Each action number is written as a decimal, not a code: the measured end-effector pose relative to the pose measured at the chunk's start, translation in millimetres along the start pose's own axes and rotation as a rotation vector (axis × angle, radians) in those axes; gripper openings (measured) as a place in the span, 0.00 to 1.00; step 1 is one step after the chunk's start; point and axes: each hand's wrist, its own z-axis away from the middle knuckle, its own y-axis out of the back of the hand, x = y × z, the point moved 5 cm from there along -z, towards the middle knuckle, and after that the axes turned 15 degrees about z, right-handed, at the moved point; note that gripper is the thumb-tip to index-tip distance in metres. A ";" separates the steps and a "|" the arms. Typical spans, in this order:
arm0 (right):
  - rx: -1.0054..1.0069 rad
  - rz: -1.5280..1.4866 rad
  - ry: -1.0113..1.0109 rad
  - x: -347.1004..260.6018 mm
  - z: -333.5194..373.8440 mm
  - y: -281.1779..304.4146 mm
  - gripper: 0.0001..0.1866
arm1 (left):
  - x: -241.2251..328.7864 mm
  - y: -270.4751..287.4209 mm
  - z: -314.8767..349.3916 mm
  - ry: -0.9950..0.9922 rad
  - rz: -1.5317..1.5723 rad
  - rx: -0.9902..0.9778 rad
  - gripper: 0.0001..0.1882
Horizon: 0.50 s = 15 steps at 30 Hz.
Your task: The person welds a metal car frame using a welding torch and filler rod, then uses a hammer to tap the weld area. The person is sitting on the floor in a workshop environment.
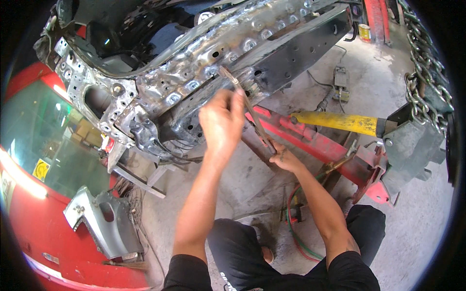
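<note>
A long, thin metal tool (256, 118) slants from the car frame's dark rail (291, 57) down toward me; its kind is not clear. My right hand (285, 158) is closed around its lower end. The brownish upper end of the tool touches or nearly touches the rail where it meets the bare, weld-marked sheet metal (194, 72). Close to that end, my left hand (222, 116) is closed, its fingers curled and the thumb against or just in front of the tool. Whatever lies inside those left fingers is hidden.
A red beam (310, 138) with a yellow cylinder (335, 121) runs right, below hanging chains (422, 63). A torch (342, 162) with red and green hoses (290, 213) lies there. Left stands a red car door (29, 213) beside a silver fender panel (104, 225).
</note>
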 end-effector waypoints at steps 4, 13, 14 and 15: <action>0.096 0.124 0.051 12.5 3.8 -9.4 0.46 | -33.1 -24.5 39.6 0.063 -0.135 -0.142 0.20; 0.154 0.083 0.115 5.4 23.4 1.8 0.45 | -55.9 -48.9 59.0 0.326 0.243 -0.139 0.15; 0.133 0.066 0.096 6.6 22.9 4.3 0.45 | -52.7 -48.5 58.3 0.308 0.259 -0.131 0.15; 0.107 0.044 0.074 1.8 25.3 4.8 0.46 | -51.2 -46.1 60.4 0.297 0.269 -0.124 0.15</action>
